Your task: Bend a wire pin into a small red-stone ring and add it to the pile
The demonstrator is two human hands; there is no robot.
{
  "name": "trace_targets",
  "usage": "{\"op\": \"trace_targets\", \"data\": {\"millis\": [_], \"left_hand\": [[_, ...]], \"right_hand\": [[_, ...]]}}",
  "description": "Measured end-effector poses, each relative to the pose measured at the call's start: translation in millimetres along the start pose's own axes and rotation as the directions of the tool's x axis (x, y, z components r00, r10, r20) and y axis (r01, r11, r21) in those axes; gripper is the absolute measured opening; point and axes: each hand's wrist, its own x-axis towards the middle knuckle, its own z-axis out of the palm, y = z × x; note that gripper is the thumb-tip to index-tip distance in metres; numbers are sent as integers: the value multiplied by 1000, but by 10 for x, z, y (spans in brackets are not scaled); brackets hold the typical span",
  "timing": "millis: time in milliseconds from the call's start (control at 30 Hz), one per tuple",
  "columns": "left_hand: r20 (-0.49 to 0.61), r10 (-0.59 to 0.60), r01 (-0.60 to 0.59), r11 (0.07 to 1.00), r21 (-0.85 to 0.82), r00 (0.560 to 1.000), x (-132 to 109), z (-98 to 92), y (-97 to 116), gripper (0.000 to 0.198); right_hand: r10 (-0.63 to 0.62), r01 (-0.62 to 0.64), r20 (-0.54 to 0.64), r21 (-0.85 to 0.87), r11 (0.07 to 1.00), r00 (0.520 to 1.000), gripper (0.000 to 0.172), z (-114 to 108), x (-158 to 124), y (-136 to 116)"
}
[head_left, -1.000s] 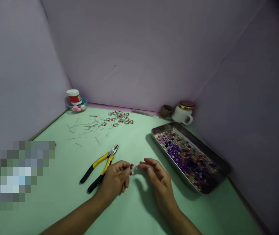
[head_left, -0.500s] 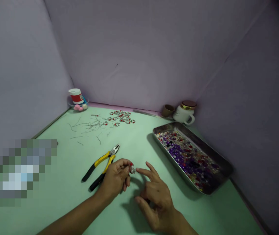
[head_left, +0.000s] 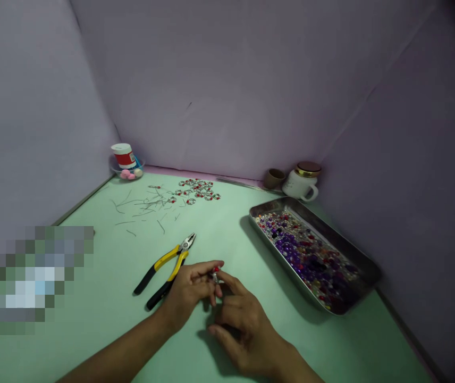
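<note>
A small beaded ring [head_left: 216, 276], clear with a red bead on it, is pinched between the fingers of my left hand [head_left: 190, 290]. Part of it is hidden by the fingers. My right hand [head_left: 247, 322] reaches in from the right, its index fingertip at the beaded ring. Its other fingers are curled and the thumb stands apart below, with nothing seen between them. Just behind my left hand lie pliers [head_left: 166, 259] with yellow and black handles, jaws pointing away. Farther back, several similar beaded rings [head_left: 199, 190] are gathered in a cluster.
Loose wire pieces [head_left: 153, 202] are scattered at back left. A metal tray [head_left: 355, 252] of mixed beads stands on the right. Behind it are a white lidded mug [head_left: 296, 185] and a brown cup [head_left: 274, 178]. A clear bowl [head_left: 142, 164] holds a red-and-white tub [head_left: 124, 156].
My right hand has moved slightly left, bringing its index fingertip to the beaded ring. My left index finger has stretched out over the ring, and the ring has tilted.
</note>
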Motion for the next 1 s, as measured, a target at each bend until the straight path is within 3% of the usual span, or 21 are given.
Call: {"op": "trace_targets", "data": {"millis": [100,267,400,567,800,1000], "left_hand": [[16,-18,20,993,-115,1000,-3,-1,46,32],[6,-18,19,988,-155,1000,10,22,35,29],[61,-46,58,978,-201,997,-16,46,12,28],[161,-75,109,972,-211,984,-52,31,49,29],[281,-143,179,978,-107,949,1,-48,127,27],[233,-196,190,981,48,953,-34,-61,147,22]], "right_hand": [[-14,19,71,-71,997,997,14,-19,2,-17],[-10,38,151,-180,983,989,13,-12,-11,-46],[-17,44,151,-176,983,988,10,-3,-16,-81],[-49,96,199,-232,968,979,21,4,8,-137],[-138,215,266,-288,933,954,10,49,-35,-105],[-252,304,223,-243,921,942,14,69,-10,-60]]}}
